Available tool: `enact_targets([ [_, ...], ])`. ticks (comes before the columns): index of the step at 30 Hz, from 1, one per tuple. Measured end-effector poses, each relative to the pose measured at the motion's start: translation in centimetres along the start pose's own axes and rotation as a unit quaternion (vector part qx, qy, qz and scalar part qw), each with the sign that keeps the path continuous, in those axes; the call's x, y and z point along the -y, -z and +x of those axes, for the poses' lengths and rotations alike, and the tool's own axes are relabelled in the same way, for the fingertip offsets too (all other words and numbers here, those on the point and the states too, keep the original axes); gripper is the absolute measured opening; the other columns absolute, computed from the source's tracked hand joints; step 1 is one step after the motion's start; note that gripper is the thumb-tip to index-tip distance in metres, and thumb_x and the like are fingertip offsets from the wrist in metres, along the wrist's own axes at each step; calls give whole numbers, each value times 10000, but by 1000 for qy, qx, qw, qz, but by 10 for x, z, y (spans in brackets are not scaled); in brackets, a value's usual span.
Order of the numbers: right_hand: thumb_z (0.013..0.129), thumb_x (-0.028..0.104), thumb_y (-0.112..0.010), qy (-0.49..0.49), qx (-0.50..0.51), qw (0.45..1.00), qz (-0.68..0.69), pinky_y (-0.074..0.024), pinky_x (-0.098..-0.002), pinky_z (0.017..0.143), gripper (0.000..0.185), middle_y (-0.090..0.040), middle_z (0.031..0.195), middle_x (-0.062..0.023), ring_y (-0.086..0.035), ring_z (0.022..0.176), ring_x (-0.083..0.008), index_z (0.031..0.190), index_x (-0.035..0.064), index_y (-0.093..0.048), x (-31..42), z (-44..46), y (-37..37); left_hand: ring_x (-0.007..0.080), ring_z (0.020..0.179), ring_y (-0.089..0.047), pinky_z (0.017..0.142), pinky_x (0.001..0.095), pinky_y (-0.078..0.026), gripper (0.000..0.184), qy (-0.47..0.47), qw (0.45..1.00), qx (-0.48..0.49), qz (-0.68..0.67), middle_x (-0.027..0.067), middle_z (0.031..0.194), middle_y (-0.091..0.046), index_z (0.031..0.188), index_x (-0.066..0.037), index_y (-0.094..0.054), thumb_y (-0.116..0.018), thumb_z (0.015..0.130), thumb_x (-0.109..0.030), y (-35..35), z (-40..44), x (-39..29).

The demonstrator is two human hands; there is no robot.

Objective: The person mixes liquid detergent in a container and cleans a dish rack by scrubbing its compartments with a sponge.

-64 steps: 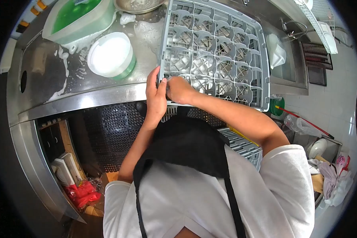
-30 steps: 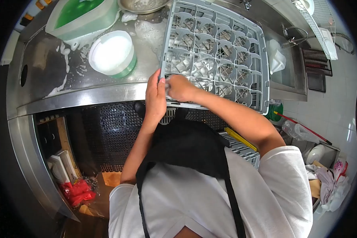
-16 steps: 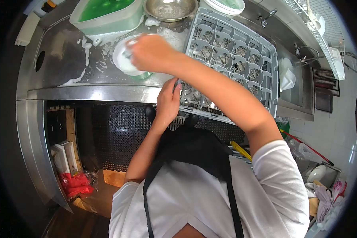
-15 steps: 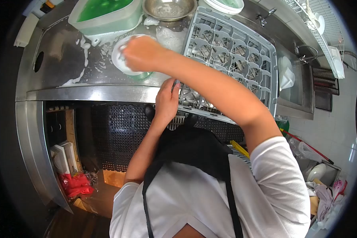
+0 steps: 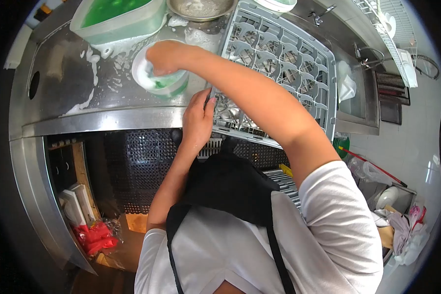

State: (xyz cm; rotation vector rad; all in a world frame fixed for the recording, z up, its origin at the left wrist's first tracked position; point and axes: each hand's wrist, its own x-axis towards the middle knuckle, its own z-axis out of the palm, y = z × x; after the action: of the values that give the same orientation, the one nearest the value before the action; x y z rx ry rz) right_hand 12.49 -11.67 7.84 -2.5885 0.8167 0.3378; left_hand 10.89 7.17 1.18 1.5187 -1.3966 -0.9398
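My right hand (image 5: 167,57) is lowered into a round white tub (image 5: 174,90) of green soapy water and foam. Its fingers look closed, but what they hold, if anything, is hidden by the suds and the hand itself. My left hand (image 5: 199,115) grips the near left corner of a grey plastic dish rack (image 5: 334,93) with many compartments. The rack lies to the right of the tub, and my right forearm crosses above it.
A larger tub of green liquid (image 5: 117,29) and a metal bowl (image 5: 203,12) stand farther back. Foam (image 5: 90,63) streaks the steel counter (image 5: 59,73). At the right are a faucet (image 5: 321,15), a sink (image 5: 357,105) and a wire shelf (image 5: 392,44). Another white tub (image 5: 277,4) sits behind the rack.
My right hand has dipped from above the round tub into its foam. My left hand stays at the rack corner. The whole view has shifted slightly.
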Motion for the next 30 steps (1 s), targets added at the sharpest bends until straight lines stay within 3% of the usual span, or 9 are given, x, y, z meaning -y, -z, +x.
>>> enact_targets([
  [3, 848, 381, -724, 36, -282, 951, 117, -530, -431, 899, 517, -703, 1099, -248, -692, 1005, -377, 1168, -24, -689, -26, -53, 11, 401, 1143, -598, 966, 432, -471, 335, 11, 1000, 23, 5, 208, 1257, -617, 1282, 6, -586, -532, 1006, -177, 4, 3, -1],
  [7, 858, 483, -704, -66, -385, 904, 173, -539, -445, 880, 544, -701, 1125, -226, -683, 1017, -391, 1165, 35, -695, -49, -152, 11, 391, 1158, -596, 988, 416, -466, 358, 17, 999, 30, 14, 216, 1277, -611, 1296, 20, -572, -527, 1013, -194, 3, 3, -2],
  [9, 876, 449, -716, -116, -315, 899, 282, -539, -437, 896, 493, -699, 1136, -226, -682, 1047, -371, 1184, 64, -694, -35, -208, 7, 349, 1190, -597, 1012, 390, -453, 363, 21, 999, 26, 21, 220, 1290, -614, 1310, 30, -568, -518, 1020, -183, 2, 2, -2],
  [11, 866, 262, -777, -57, -278, 899, 333, -558, -365, 825, 384, -708, 1050, -161, -698, 933, -284, 1154, 26, -687, -34, -234, -28, 311, 1199, -596, 1024, 372, -443, 361, 42, 998, 23, -45, 209, 1290, -619, 1319, 33, -566, -510, 1026, -171, -3, 0, 2],
  [14, 827, 54, -694, 92, -318, 921, 203, -579, -412, 807, 291, -710, 1047, -172, -699, 939, -362, 1116, 18, -695, -43, -230, -88, 213, 1181, -586, 1036, 328, -426, 373, 99, 987, 8, -123, 161, 1290, -634, 1349, 41, -560, -500, 1043, -163, -12, -2, 9],
  [17, 790, 38, -630, 95, -180, 957, 207, -564, -462, 848, 260, -672, 1159, -255, -665, 1042, -407, 1032, -14, -709, -46, -206, -115, 150, 1139, -574, 1024, 292, -424, 393, 142, 976, 1, -167, 117, 1278, -646, 1375, 41, -552, -503, 1054, -180, -13, -4, 5],
  [20, 769, 30, -616, 43, 68, 982, 171, -561, -465, 832, 235, -682, 1123, -261, -663, 1045, -408, 976, -32, -710, -37, -182, -116, 140, 1118, -578, 1011, 285, -430, 388, 158, 974, -53, -154, 111, 1270, -649, 1366, 40, -563, -512, 1053, -182, -20, -4, 5],
  [25, 794, 128, -682, 136, 259, 948, 122, -527, -487, 921, 296, -705, 1086, -251, -670, 1085, -384, 1041, -28, -730, -51, -165, -100, 219, 1075, -634, 964, 326, -468, 314, 53, 998, -34, -14, 140, 1169, -690, 1270, 26, -620, -585, 998, -127, -12, 2, -2],
  [30, 774, 88, -679, 22, 191, 973, 126, -546, -471, 877, 257, -705, 1048, -270, -683, 1054, -386, 987, -49, -729, -35, -164, -123, 350, 1108, -638, 958, 391, -481, 294, 49, 999, -3, 21, 215, 1211, -652, 1243, 11, -615, -557, 1002, -148, -11, 1, -8],
])
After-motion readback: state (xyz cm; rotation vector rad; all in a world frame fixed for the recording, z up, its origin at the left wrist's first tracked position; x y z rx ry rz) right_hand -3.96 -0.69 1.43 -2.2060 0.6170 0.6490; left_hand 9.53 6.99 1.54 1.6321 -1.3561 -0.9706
